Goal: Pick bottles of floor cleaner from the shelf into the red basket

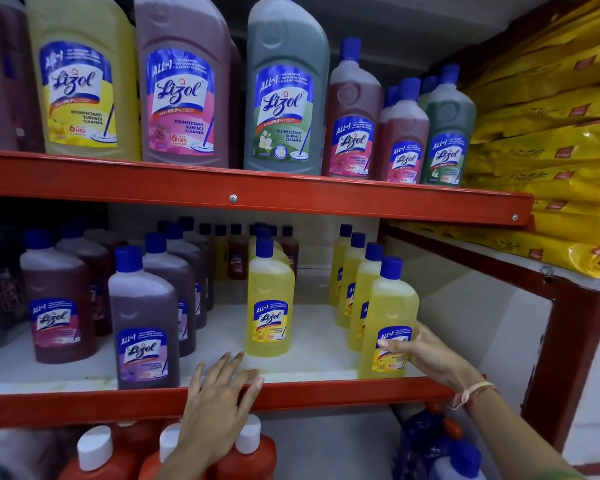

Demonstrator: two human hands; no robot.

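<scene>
On the middle shelf (312,341) stand rows of floor cleaner bottles with blue caps. My right hand (426,355) is wrapped around the front yellow bottle (390,306) of the right-hand row, fingers across its label; the bottle stands upright at the shelf's front edge. My left hand (219,407) lies flat, fingers spread, on the red front rail (84,405) of that shelf and holds nothing. Just beyond its fingertips stands another yellow bottle (269,299). A purple bottle (144,323) stands to its left. No red basket is in view.
Large yellow, pink and green cleaner bottles (184,81) fill the upper shelf. Dark red bottles (58,299) stand at the middle shelf's left. Below are orange bottles with white caps (246,452) and blue bottles (430,441). Yellow bags (551,133) are stacked at right.
</scene>
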